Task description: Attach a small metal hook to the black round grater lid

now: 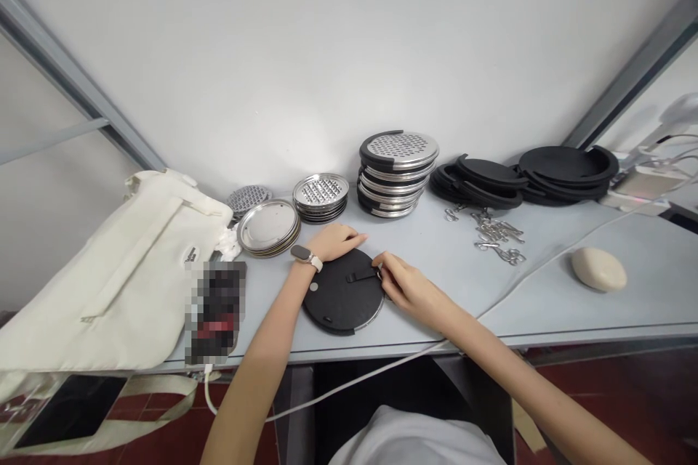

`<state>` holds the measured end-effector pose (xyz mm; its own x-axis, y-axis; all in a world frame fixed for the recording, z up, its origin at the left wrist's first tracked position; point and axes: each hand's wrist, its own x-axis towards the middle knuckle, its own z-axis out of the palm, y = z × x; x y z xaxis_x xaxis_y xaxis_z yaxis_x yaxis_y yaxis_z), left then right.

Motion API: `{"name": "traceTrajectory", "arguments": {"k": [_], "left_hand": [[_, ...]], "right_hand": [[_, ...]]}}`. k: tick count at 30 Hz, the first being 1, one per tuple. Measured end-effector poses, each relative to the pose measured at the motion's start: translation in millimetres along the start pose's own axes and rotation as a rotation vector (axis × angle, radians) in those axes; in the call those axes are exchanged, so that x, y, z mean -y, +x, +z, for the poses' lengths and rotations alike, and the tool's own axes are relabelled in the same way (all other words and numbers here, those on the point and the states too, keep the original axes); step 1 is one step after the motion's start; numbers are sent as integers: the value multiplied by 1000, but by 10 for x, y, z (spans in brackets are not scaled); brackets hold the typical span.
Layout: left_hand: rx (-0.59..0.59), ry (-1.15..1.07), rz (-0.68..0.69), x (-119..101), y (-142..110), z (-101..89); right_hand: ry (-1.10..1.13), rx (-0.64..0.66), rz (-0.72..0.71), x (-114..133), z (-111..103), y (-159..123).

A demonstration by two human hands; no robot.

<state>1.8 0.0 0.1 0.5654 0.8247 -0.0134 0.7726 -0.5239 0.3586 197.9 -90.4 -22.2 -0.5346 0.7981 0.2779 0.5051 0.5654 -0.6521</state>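
Observation:
A round black disc (341, 298) with a thin metallic rim at its lower right lies on the table in front of me. A short black strap (360, 276) with a loop end runs across its top toward the right. My right hand (406, 287) is closed at the disc's right edge, thumb and fingers pinching the strap's end. Across the far edge of the disc lies my left hand (334, 241), its fingers stretched to the right; their undersides are hidden. A watch (306, 256) is on my left wrist.
Along the wall stand stacked metal grater discs (321, 192), plain metal discs (268, 225), a tall grater stack (400, 149) and black round holders (567, 163). Small metal clasps (499, 229) lie right. A white cable (537, 272), a cream mouse (598, 269), a blurred phone (215, 312) and a bag (120, 269) are around.

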Motion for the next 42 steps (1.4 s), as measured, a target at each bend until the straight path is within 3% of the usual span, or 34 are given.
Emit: {"name": "traceTrajectory", "arguments": {"k": [11,17,23,42], "left_hand": [[-25,-10,27,15,-9,13],[-1,19,7,19,2,9],[-4,25,28,16,8,5],[-9,21,37,36,13,24]], "right_hand": [[-21,-23,54,60,23,-7],[35,-117,93,26,19,5],[71,-200,42,-38,6,20],[103,-150,-38,-35,-5,33]]}}
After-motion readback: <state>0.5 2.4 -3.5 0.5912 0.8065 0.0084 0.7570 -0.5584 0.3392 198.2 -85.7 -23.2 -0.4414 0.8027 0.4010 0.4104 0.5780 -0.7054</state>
